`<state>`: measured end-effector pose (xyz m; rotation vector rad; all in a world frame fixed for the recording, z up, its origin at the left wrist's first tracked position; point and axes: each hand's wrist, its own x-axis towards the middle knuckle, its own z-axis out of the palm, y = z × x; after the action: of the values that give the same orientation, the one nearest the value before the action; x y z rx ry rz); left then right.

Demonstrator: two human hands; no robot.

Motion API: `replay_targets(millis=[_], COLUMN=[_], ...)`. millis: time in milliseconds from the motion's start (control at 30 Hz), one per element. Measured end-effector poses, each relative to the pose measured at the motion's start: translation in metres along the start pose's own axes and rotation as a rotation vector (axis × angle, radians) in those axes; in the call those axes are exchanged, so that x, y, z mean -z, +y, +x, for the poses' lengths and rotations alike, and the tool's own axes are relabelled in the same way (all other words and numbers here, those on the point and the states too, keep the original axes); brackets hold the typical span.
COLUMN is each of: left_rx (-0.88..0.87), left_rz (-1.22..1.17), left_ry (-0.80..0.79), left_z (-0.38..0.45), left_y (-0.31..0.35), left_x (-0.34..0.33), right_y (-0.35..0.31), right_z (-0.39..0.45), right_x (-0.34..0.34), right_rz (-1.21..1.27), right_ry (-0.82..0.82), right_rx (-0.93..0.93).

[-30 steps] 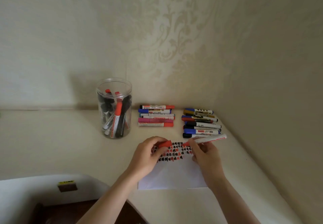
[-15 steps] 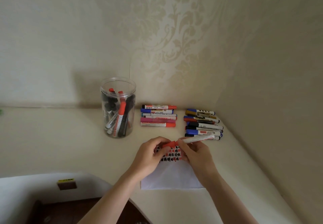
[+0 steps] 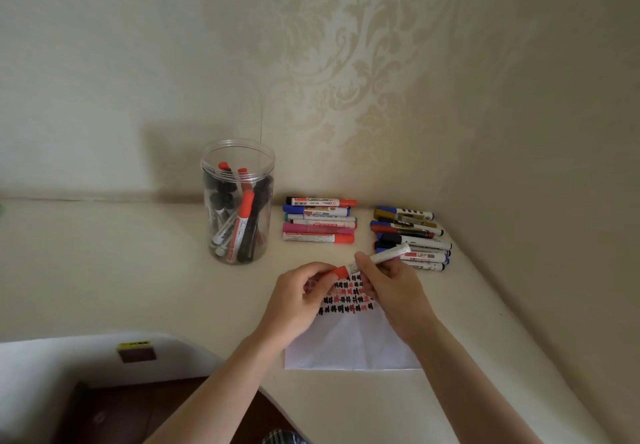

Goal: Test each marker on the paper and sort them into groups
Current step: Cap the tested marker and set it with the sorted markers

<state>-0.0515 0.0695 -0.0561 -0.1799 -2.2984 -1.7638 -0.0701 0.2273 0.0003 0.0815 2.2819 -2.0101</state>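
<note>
The red cap (image 3: pixel 340 272), apart a second earlier, was found pressed onto the marker (image 3: pixel 381 257) between both hands above the paper (image 3: pixel 349 346). Left hand (image 3: pixel 298 301) pinched the cap; right hand (image 3: pixel 391 287) gripped the barrel. Testing was judged finished, sorting due.

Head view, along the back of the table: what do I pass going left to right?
Clear jar of markers → row of five markers lying side by side → heap of markers by the right wall.
</note>
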Motion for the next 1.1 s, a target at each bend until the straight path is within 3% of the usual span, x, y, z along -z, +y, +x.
replay_targets(millis=[233,533,600,833,933,1100], left_rx=[0.027,-0.115,-0.172,-0.206,-0.206,-0.193], left_rz=[-0.029,0.062,0.129,0.201,0.345,0.575], left_ry=[0.031,-0.092,-0.120,-0.093,-0.039,0.021], left_z=[-0.001,0.005,0.009,0.012,0.014,0.024], left_y=[-0.001,0.020,0.023,0.024,0.016,0.000], left_x=[0.003,0.016,0.025,0.020,0.018,0.026], right_y=[-0.006,-0.020,-0.018,-0.012,-0.011,-0.016], right_z=[-0.003,-0.027,-0.029,-0.018,0.005,0.060], right_x=[-0.006,0.037,0.048,0.051,0.066,0.114], right_rz=[-0.051,0.253,0.114,-0.739,-0.841,-0.969], right_ry=[-0.012,-0.131,-0.139,-0.238,-0.072,0.276], right_rx=[-0.005,-0.157,-0.112,0.283,0.333,0.221])
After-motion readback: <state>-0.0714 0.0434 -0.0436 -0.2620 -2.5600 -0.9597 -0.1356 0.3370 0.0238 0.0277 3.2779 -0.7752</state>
